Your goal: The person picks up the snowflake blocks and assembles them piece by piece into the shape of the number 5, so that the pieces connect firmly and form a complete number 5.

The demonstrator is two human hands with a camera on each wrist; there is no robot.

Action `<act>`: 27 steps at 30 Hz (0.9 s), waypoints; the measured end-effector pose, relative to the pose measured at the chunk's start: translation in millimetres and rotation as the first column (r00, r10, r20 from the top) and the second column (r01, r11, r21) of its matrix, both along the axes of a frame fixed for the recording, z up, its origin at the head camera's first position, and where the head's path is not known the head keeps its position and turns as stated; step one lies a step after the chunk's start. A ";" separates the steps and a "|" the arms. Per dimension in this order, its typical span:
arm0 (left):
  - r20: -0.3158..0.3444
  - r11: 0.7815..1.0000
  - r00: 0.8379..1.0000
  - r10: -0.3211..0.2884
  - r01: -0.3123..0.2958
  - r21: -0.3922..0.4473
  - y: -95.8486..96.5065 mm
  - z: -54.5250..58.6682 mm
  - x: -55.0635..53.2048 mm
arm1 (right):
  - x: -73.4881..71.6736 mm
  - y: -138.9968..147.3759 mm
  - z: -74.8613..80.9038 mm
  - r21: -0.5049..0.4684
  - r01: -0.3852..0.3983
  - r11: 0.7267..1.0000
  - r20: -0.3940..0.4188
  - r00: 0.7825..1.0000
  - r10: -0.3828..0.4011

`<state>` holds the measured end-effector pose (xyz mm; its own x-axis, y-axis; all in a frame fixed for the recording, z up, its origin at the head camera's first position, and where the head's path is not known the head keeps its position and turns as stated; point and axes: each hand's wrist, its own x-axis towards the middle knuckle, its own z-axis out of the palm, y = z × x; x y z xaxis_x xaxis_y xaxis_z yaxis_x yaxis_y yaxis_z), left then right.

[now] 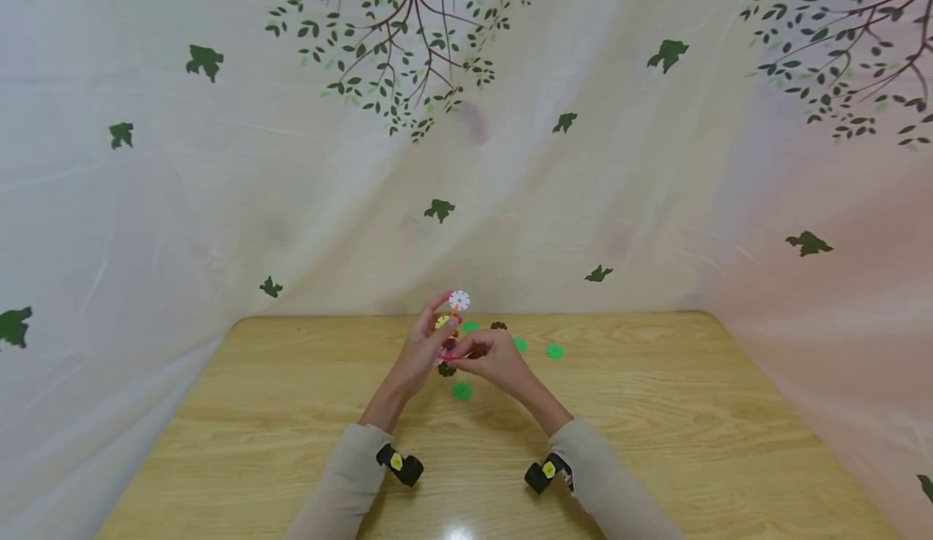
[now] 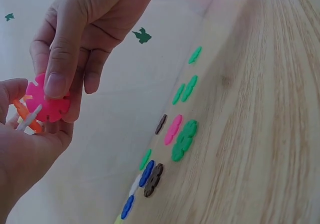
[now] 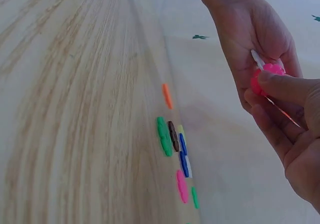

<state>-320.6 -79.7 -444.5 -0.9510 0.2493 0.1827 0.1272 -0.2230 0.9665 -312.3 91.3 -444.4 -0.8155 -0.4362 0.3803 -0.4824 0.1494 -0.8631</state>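
Both hands meet above the table around a small chain of notched plastic discs. My left hand (image 1: 417,355) grips the chain, with a white disc (image 1: 459,300) sticking up past its fingertips. An orange disc (image 2: 35,126) shows between its fingers in the left wrist view. My right hand (image 1: 499,359) pinches a pink disc (image 2: 51,103) between thumb and fingers. The pink disc meets the edge of a white disc (image 3: 257,58) at the left palm. The fingers partly hide the rest of the chain.
Loose discs lie on the wooden table (image 1: 656,427) behind and below the hands: a green disc (image 1: 462,391), another green disc (image 1: 555,351), a brown disc (image 2: 153,180), a blue disc (image 2: 146,173) and an orange disc (image 3: 167,96). A printed curtain (image 1: 328,224) hangs behind the table.
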 end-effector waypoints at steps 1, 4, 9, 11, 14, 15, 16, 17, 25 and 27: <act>0.006 1.000 1.000 0.008 -0.008 0.004 0.0 0.1 0.2 | -0.2 0.6 0.6 0.005 -0.005 1.000 0.005 1.000 0.005; 0.023 0.999 0.999 0.041 -0.041 0.014 0.2 -0.1 0.5 | -0.9 1.5 1.8 0.024 -0.008 1.000 0.016 1.000 0.008; 0.044 0.994 0.994 0.103 -0.105 0.043 0.1 0.8 1.3 | -2.5 1.2 2.3 0.038 -0.017 0.999 0.039 0.999 0.016; 0.040 0.992 0.992 0.118 -0.119 0.048 -0.5 1.0 1.4 | -2.7 1.1 3.7 0.039 -0.037 0.999 0.045 0.998 0.035; 0.038 0.991 0.992 0.124 -0.126 0.044 -2.0 2.1 1.9 | -3.7 2.8 6.4 0.061 -0.066 0.996 0.048 0.997 0.063; 0.040 0.991 0.991 0.125 -0.127 0.044 -2.7 2.4 2.0 | -4.2 3.8 7.7 0.074 -0.075 0.994 0.046 0.996 0.072; 0.044 0.991 0.991 0.128 -0.129 0.043 -3.3 2.6 2.4 | -4.4 5.5 8.9 0.090 -0.082 0.993 0.045 0.996 0.078; 0.047 0.990 0.990 0.132 -0.134 0.039 -3.9 2.7 2.4 | -4.9 7.2 10.1 0.110 -0.083 0.990 0.043 0.996 0.079; 0.058 0.985 0.984 0.166 -0.168 0.027 -11.2 4.5 -1.0 | -19.4 26.8 13.4 0.318 -0.101 0.943 0.022 0.995 0.099; 0.065 0.986 0.984 0.165 -0.166 0.018 -12.7 6.1 -1.1 | -25.1 33.8 12.3 0.368 -0.110 0.923 0.017 0.994 0.112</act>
<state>-321.8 -92.4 -438.4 -0.9886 0.0840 0.1251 0.1033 -0.2267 0.9685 -337.4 125.1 -432.0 -0.7526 -0.6336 0.1793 -0.5179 0.4012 -0.7555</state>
